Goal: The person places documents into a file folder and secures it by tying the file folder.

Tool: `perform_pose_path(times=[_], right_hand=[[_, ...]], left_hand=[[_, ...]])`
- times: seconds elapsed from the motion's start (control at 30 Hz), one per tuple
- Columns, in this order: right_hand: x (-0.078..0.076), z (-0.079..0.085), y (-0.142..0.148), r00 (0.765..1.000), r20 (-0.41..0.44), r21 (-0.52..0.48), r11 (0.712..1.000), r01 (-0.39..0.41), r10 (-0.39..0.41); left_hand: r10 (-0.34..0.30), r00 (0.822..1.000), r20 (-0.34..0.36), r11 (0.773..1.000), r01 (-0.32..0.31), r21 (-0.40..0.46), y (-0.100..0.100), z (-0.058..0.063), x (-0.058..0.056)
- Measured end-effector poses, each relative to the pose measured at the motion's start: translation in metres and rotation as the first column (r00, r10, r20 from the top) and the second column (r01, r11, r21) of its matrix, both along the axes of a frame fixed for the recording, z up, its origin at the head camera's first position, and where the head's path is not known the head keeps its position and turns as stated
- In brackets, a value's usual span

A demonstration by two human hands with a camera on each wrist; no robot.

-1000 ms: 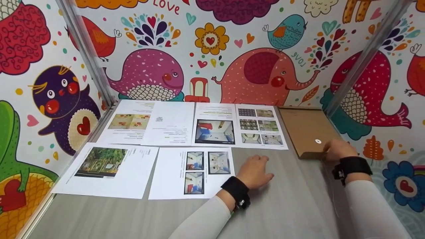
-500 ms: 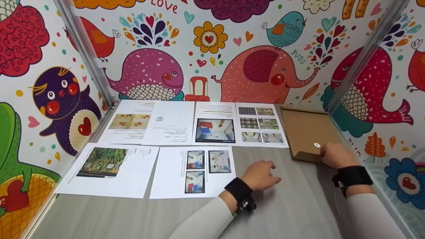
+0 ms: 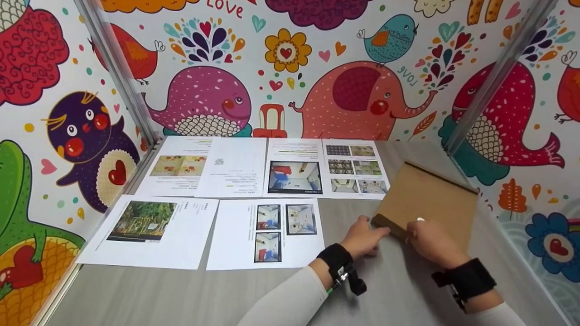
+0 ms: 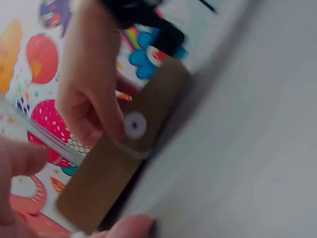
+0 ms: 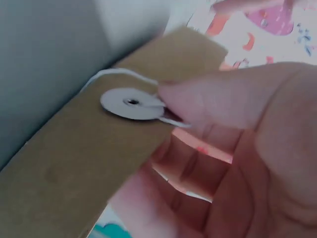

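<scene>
A brown kraft document envelope [image 3: 432,192] lies at a slant on the right of the table, its near edge raised in the head view. My right hand [image 3: 432,242] pinches that near edge, thumb on top beside a white round button [image 5: 131,103]. A white string [image 5: 111,72] loops by the button and passes under the thumb. My left hand [image 3: 362,239] is at the envelope's left near corner, thumb and fingers spread apart. In the left wrist view, the envelope's flap edge [image 4: 111,173] runs between its fingers; whether they touch it I cannot tell.
Printed sheets with photos lie in two rows on the left and middle, the rightmost back sheet [image 3: 355,170] close to the envelope. Patterned walls [image 3: 281,90] enclose the grey table [image 3: 190,294] at the back and sides.
My right hand has drawn the envelope from the back right corner toward me and turned it so that its near edge faces left. My left hand has moved slightly right, up to its corner.
</scene>
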State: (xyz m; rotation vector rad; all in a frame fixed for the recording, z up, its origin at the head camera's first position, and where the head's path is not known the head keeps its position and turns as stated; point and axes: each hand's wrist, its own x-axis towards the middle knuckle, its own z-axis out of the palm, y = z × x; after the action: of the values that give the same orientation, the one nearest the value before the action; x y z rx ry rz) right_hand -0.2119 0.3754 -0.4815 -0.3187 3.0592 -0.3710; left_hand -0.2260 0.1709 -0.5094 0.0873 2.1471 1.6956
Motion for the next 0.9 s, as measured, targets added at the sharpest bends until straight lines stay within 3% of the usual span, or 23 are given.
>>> perform_pose_path(times=[0.07,0.13,0.33,0.4,0.47,0.6,0.7,0.9], right_hand=[[0.008,0.0,-0.01,1.0,-0.023,-0.022,1.0,-0.003,0.003],[0.014,0.001,-0.02,1.0,-0.025,-0.056,0.998,0.001,-0.002],[0.026,0.005,-0.045,1.0,0.024,-0.146,0.989,0.0,0.004],[0.029,0.007,-0.048,0.997,0.073,-0.187,0.982,0.004,0.01],[0.031,0.011,-0.046,0.991,0.135,-0.239,0.971,0.007,0.026],[0.034,0.026,-0.03,0.97,0.24,-0.318,0.948,0.032,0.047],[0.034,0.03,-0.02,0.976,0.213,-0.312,0.95,0.034,0.035],[0.03,-0.002,-0.028,0.993,0.119,-0.243,0.97,0.03,-0.001]], left_hand=[[0.056,0.995,0.089,0.992,-0.065,0.109,0.007,0.001,0.001],[0.102,0.986,0.13,0.978,-0.124,0.166,0.013,0.002,0.002],[0.254,0.962,0.104,0.945,-0.269,0.185,0.026,-0.003,0.001],[0.272,0.958,0.094,0.94,-0.285,0.188,0.026,-0.005,0.0],[0.273,0.958,0.084,0.938,-0.285,0.199,0.023,-0.007,0.0],[0.225,0.974,0.02,0.959,-0.225,0.173,0.012,-0.005,-0.005],[0.173,0.984,-0.037,0.979,-0.168,0.119,0.001,-0.001,-0.014],[0.086,0.985,-0.148,0.995,-0.077,0.064,-0.014,-0.001,-0.028]])
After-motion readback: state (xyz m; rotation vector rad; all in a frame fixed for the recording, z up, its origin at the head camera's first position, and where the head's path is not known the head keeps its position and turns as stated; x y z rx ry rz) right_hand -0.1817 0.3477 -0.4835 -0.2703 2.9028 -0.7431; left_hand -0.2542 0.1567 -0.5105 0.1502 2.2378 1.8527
